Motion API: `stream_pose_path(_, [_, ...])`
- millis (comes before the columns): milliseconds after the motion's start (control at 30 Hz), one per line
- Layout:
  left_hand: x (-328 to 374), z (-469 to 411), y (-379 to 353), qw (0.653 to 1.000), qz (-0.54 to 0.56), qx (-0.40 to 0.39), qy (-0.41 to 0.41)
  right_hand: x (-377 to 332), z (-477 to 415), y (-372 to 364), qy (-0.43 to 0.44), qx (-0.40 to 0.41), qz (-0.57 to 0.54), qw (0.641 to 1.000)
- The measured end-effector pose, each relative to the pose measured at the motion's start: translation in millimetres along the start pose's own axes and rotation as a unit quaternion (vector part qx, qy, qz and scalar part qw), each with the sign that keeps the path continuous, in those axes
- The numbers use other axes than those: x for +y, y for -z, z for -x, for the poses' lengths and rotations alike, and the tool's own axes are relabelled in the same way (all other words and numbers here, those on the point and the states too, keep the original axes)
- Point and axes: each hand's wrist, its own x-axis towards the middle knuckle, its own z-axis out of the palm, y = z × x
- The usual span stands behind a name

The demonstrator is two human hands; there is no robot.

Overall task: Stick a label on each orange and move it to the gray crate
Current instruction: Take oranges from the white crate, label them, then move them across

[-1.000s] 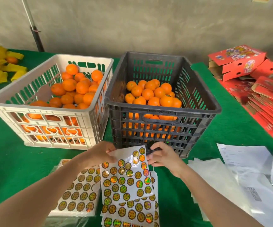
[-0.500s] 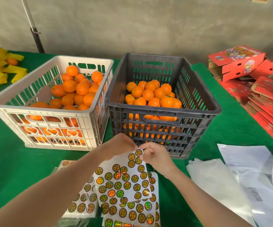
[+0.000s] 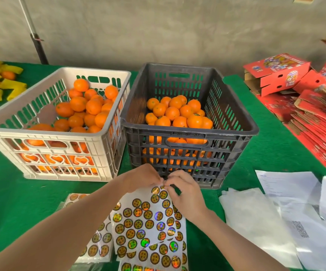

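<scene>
Item: white sheet of round gold holographic labels [image 3: 144, 222], held by left hand [image 3: 142, 178] and right hand [image 3: 185, 194] over green cloth-covered table [image 3: 11, 202].
Detail: both hands curl, fingertips meeting in a pinch at the sheet's upper edge; whether a label is lifted cannot be told. Dark gray slatted plastic crate [image 3: 189, 132] just behind, part-filled with oranges [image 3: 177, 114]; cream slatted plastic crate [image 3: 40, 132] touching its left side, holding further oranges [image 3: 83, 106]. More label sheets lie beneath.

A fruit-packing workroom: crates of oranges [image 3: 91, 106], sticker sheets [image 3: 144, 222], flat red cartons [image 3: 318, 122]
</scene>
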Motion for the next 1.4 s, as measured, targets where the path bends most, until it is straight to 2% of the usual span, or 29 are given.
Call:
stream_pose_path(133, [1,-7,-6,1.000,-0.021,0.015,0.002,1,1,-2,-0.169,-0.008,-0.133,0.977])
stream_pose_path(300, [-3,-10,-1,0.997,-0.035,-0.001,-0.066,3,4,-4,-0.211,-0.015,-0.152,0.965])
stream_pose_path(467, [-10,-16,-6,0.995,0.001,0.044,-0.087,9,0,0,-0.340,-0.010,-0.236,0.910])
stream_pose_path(500, [-10,-14,-6,0.994,-0.009,0.043,-0.103,11,-1,1,-0.346,-0.005,-0.225,0.911])
stream_pose_path(567, [-11,-13,-6,0.987,-0.058,0.028,-0.144,11,-1,5,-0.325,0.012,-0.171,0.930])
stream_pose_path(667, [-17,-11,-11,0.977,-0.108,0.036,-0.178,4,-5,12,-0.244,0.031,-0.120,0.962])
stream_pose_path(800, [-23,9,1,0.953,-0.078,0.146,-0.252,-20,-13,17,-0.121,0.044,-0.131,0.983])
stream_pose_path(900, [-22,41,29,0.902,-0.031,0.250,-0.351,-48,-27,18,-0.035,0.059,-0.168,0.983])
stream_pose_path(967, [-22,64,53,0.872,0.000,0.312,-0.378,-69,-45,18,0.022,0.069,-0.189,0.979])
stream_pose_path(1067, [-29,85,96,0.835,0.052,0.402,-0.372,-95,-86,18,0.128,0.098,-0.198,0.967])
stream_pose_path(1133, [-41,86,128,0.826,0.074,0.446,-0.337,-110,-123,16,0.177,0.097,-0.195,0.960])
stream_pose_path(1233, [-63,81,177,0.829,0.099,0.471,-0.285,-126,-185,5,0.161,0.011,-0.147,0.976])
stream_pose_path(1300, [-77,76,206,0.830,0.132,0.481,-0.251,-128,-226,-13,0.113,-0.112,-0.064,0.985])
stream_pose_path(1400, [-96,64,246,0.830,0.161,0.493,-0.207,-122,-278,-47,0.056,-0.286,0.049,0.955])
